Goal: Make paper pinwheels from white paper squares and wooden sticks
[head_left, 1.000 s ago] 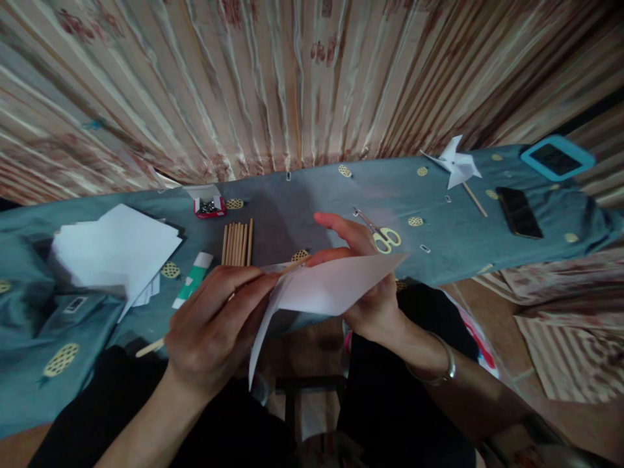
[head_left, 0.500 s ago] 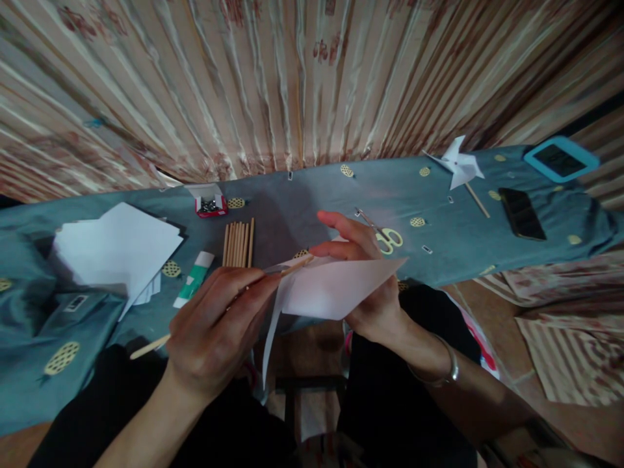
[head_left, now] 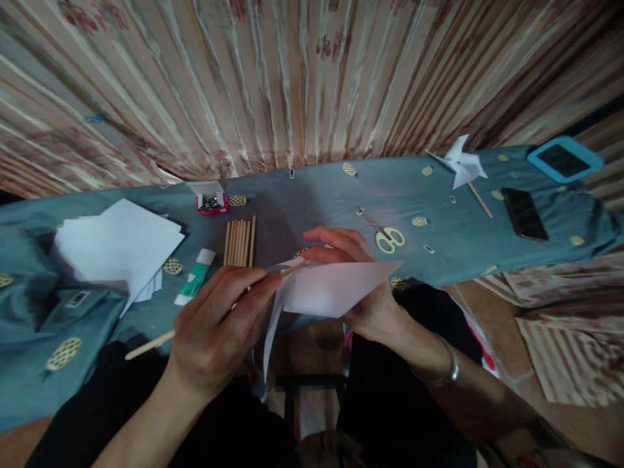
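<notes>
My left hand (head_left: 217, 328) is closed round a thin wooden stick (head_left: 149, 346). The stick's back end sticks out past my wrist at the lower left, and its front end meets the folded white paper pinwheel (head_left: 326, 289). From the far side and below, my right hand (head_left: 373, 315) grips the pinwheel, its upper fingers bent over towards the stick's tip. Paper hides most of that palm and the thumb. One narrow paper blade hangs down beside my left fingers. Whether a pin joins stick and paper cannot be seen.
On the blue cloth-covered table (head_left: 316, 201) lie white paper sheets (head_left: 121, 237), a glue stick (head_left: 195, 276), a row of wooden sticks (head_left: 238, 242) and a red box of pins (head_left: 212, 203). Scissors (head_left: 387, 237), a finished pinwheel (head_left: 463, 166), a phone (head_left: 525, 213) and a blue-framed tablet (head_left: 565, 159) lie rightward.
My right fingers have moved slightly left and down, closer to the stick's tip, uncovering more of the scissors. Both hands keep their hold on stick and paper.
</notes>
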### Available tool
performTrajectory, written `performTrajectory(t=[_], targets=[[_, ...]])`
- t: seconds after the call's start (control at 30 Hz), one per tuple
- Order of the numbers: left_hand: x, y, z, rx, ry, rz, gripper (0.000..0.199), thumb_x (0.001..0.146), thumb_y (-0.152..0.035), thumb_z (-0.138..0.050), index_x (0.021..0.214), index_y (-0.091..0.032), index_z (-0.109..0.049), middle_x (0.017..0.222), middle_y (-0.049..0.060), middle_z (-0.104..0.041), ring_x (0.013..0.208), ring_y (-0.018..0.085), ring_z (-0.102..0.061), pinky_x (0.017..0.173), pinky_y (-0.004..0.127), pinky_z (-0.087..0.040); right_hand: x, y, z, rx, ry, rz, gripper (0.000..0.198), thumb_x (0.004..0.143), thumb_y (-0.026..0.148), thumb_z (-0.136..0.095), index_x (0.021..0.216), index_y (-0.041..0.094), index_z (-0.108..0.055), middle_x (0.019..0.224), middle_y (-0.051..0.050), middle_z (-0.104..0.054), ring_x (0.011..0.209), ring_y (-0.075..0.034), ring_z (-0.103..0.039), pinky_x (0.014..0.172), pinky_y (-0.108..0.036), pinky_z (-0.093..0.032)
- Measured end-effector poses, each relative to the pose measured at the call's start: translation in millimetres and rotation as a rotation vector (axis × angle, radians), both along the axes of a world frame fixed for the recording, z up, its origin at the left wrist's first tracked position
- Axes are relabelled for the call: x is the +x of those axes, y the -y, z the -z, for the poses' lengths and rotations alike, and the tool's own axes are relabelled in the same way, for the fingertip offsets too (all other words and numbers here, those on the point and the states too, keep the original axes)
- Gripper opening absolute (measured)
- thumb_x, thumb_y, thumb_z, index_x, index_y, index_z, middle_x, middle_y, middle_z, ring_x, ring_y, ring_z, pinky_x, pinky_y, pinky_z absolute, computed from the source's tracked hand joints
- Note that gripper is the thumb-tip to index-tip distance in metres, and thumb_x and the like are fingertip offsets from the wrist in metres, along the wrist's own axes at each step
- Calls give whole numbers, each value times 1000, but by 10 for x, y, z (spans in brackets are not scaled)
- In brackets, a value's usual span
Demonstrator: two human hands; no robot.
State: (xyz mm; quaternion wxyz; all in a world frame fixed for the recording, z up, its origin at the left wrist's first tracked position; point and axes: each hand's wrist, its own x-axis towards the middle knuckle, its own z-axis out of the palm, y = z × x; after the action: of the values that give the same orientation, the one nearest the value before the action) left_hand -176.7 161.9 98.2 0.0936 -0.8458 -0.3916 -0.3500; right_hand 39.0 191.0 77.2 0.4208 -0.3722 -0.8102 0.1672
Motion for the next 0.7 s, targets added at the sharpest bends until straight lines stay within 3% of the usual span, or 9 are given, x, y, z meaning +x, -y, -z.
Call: performTrajectory(t=[0.27,0.47,0.7], targets=[[-8,-3,22,-17,-10,6,21,85,-4,-63,102,-16,-67,91,7,-70,78,17,-67,69,27,-56,33,-51,2,-40,96,-43,44,82,31,-63,125,33,-58,135,-3,-58,124,-31,-53,106,-53,-45],[-42,6,57,-40,-10,23,23,85,-5,-64,106,-16,-66,95,7,-69,83,17,-67,73,27,-56,89,-106,13,49,202,-144,55,82,20,-52,137,23,-47,140,-12,-55,131,-31,-49,106,-55,-44],[-57,-9,74,-39,-38,36,25,84,-3,-65,107,-13,-66,94,7,-68,82,16,-65,74,26,-55,81,-113,-5,28,198,-161,48,78,23,-61,126,27,-56,133,-7,-61,122,-30,-55,100,-50,-49]])
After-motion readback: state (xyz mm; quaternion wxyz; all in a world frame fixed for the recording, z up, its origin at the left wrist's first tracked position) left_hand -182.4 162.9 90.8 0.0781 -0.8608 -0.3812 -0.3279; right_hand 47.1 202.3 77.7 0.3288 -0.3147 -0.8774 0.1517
